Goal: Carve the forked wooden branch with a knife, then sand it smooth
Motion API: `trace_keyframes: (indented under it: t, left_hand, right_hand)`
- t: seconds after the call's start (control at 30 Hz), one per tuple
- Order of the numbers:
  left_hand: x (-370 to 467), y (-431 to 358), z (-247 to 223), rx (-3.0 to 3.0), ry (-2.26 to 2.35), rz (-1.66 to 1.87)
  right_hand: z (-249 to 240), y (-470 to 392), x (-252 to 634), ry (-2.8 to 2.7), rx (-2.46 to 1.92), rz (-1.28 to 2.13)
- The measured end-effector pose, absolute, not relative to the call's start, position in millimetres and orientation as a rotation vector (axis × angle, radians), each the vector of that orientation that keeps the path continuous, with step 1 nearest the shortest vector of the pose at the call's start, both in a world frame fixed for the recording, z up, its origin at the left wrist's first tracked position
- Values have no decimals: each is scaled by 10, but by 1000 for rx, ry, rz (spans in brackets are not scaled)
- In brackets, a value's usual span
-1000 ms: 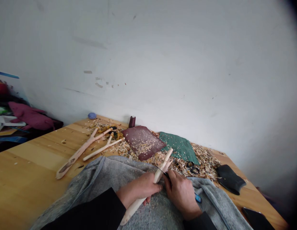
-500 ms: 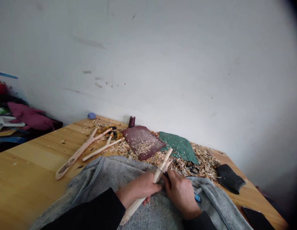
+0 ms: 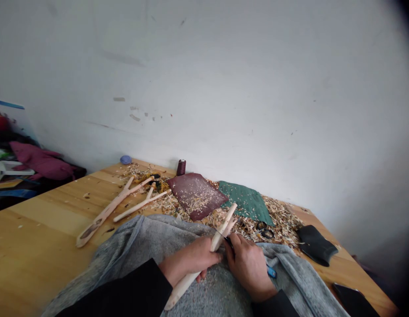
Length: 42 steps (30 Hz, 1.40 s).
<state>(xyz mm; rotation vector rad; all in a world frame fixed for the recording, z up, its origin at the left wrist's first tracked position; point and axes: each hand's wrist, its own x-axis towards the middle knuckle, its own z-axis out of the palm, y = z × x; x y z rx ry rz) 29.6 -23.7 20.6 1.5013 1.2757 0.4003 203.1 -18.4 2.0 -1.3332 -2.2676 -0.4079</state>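
Beyond the fingers of my left hand (image 3: 193, 257) and right hand (image 3: 245, 266), a loose spread of pale wood shavings (image 3: 285, 220) covers the far part of the light wooden desk (image 3: 35, 246). Straight past my fingertips lie a maroon flat square sheet (image 3: 196, 196) and a green flat sheet (image 3: 245, 200), both sprinkled with chips; a dark maroon thread spool (image 3: 181, 167) stands behind them. Two black rings (image 3: 266, 232) sit among the shavings, just beyond my right fingers. Further right are a black waisted flat piece (image 3: 316, 245) and, nearer me, a dark phone-like slab (image 3: 354, 300). Left of my left fingers rest a large forked peeled branch (image 3: 107, 215) and a smaller forked pale branch (image 3: 141, 206). A grey fuzzy cloth (image 3: 121, 259) drapes under both hands, between me and the desk.

My left fingers are wrapped around a pale, peeled forked stick (image 3: 216, 241), which slants up and away to the right, its prongs beyond my grip and its thick end below my wrist. My right fingers are curled around a thin dark-bladed knife (image 3: 221, 235), its blade across the stick just ahead of my left thumb. Both forearms reach forward and inward, hands close together.
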Motion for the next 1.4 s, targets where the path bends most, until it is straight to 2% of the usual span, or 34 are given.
trace_keyframes:
  t: [1.4]
  left_hand:
    - [290,-206,113,1511,1288,419]
  right_hand:
    - [-3,-164,2028,-2280,-1394,-362]
